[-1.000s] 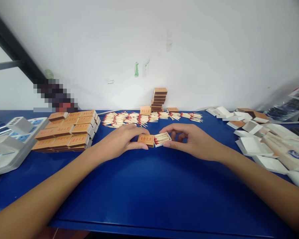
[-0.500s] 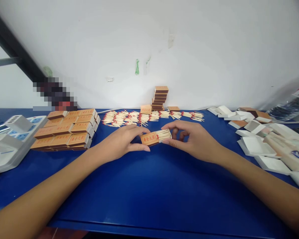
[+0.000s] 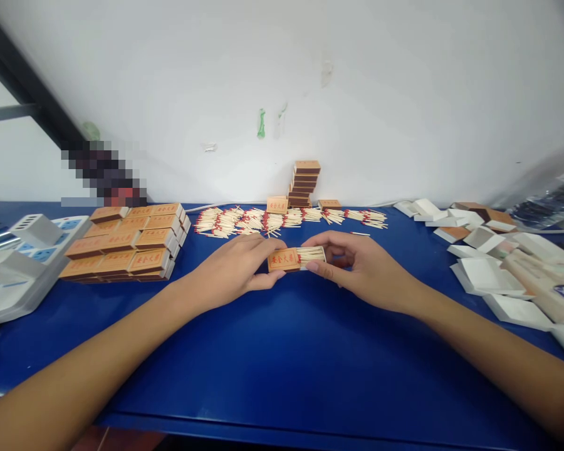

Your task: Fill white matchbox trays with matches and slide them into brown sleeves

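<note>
Just above the blue table [image 3: 282, 351], my left hand [image 3: 232, 266] pinches the orange sleeve of a matchbox [image 3: 284, 259]. My right hand [image 3: 357, 263] grips the white tray [image 3: 313, 255] full of red-tipped matches, which is partly inside the sleeve and sticks out to the right. Both hands are closed on the box, thumbs on its near edge.
Loose matches [image 3: 286, 220] lie in a row near the wall, with a small stack of matchboxes [image 3: 302, 183] behind them. A block of stacked orange matchboxes [image 3: 126, 243] sits at left beside a power strip [image 3: 19, 257]. Empty white trays [image 3: 479, 263] crowd the right side.
The tray of matches has slid further into the sleeve, and the two hands have come closer together. The box has levelled out.
</note>
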The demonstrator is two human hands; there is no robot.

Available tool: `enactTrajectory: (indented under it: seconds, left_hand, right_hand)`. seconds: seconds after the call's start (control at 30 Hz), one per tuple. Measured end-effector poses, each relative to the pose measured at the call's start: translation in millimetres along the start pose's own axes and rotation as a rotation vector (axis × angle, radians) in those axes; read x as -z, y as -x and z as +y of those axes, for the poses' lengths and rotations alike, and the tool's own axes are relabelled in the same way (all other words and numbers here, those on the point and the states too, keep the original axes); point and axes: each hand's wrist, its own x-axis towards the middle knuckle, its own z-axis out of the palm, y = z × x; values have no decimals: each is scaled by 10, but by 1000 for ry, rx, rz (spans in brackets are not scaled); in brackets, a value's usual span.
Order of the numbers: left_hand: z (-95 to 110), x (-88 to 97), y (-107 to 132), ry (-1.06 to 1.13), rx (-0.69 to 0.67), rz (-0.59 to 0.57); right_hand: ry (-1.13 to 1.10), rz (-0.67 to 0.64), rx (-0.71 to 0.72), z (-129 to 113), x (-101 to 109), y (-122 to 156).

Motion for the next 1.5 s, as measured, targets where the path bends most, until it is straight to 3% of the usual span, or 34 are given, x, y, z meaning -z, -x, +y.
enactTrajectory:
  seconds: [0.27, 0.47, 0.6, 0.83, 1.03, 1.3, 1.5]
  left_hand:
    - [-36, -42, -11, -9, -59, -1]
    - [-55, -56, -2, -50, -65, 40]
    - [-25, -64, -5, -117, -116, 41]
    - [54, -73, -11, -124, -140, -10]
    - [26, -88, -2, -100, -133, 9]
    - [9, -111, -8, -99, -147, 21]
    - [3, -111, -8, -112, -189, 35]
  right_hand:
    - [-26, -106, -44, 36, 31, -12]
    - [106, 74, 146, 24, 15, 0]
    - [238, 2, 263, 33, 23, 12]
    - [318, -140, 265, 74, -13, 40]
    - [403, -87, 280, 44, 17, 38]
    - [705, -95, 451, 62, -35, 37]
    - [701, -80, 462, 26, -87, 66]
